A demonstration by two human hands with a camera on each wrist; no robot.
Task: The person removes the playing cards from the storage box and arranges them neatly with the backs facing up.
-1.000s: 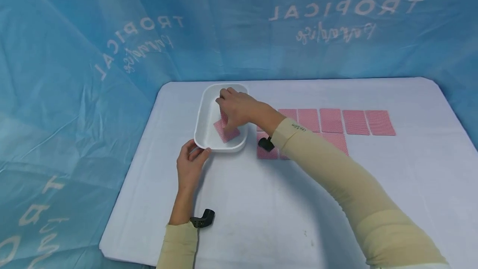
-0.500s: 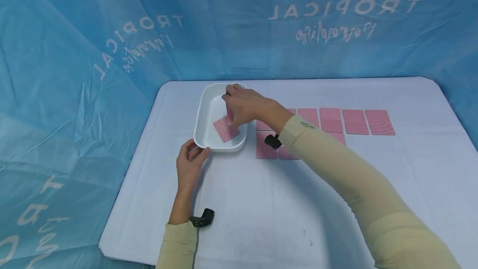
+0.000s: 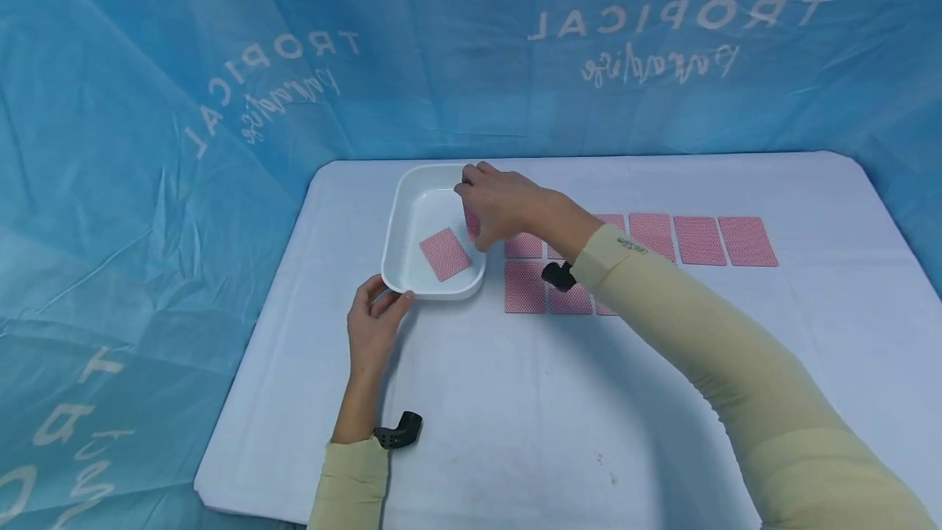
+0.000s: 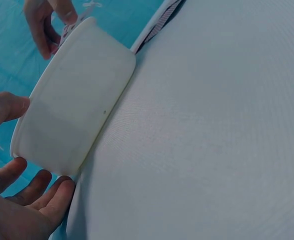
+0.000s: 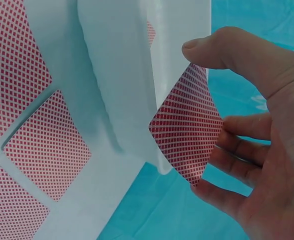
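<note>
In the head view a white plastic tray (image 3: 412, 215) stands at the back left of the table. My left hand (image 3: 373, 325) grips its near left corner, thumb on the rim and fingers against the side, as the left wrist view shows. One red-patterned playing card (image 3: 445, 254) lies back up and askew on the tray's floor. Over the tray's right rim, my right hand (image 3: 508, 204) holds another playing card (image 5: 189, 125), thumb at one edge and fingertips at the opposite one. That card is bent slightly and shows its red back.
To the right of the tray, several playing cards (image 3: 526, 286) lie back up in two rows, partly hidden under my right forearm. White cloth covers the table (image 3: 500, 407). Blue printed sheets (image 3: 456, 47) hang behind it and at the left.
My right hand has moved right, from over the tray's middle to its right rim, with the card still held. The card in the tray is now fully uncovered. My left hand stays put.
</note>
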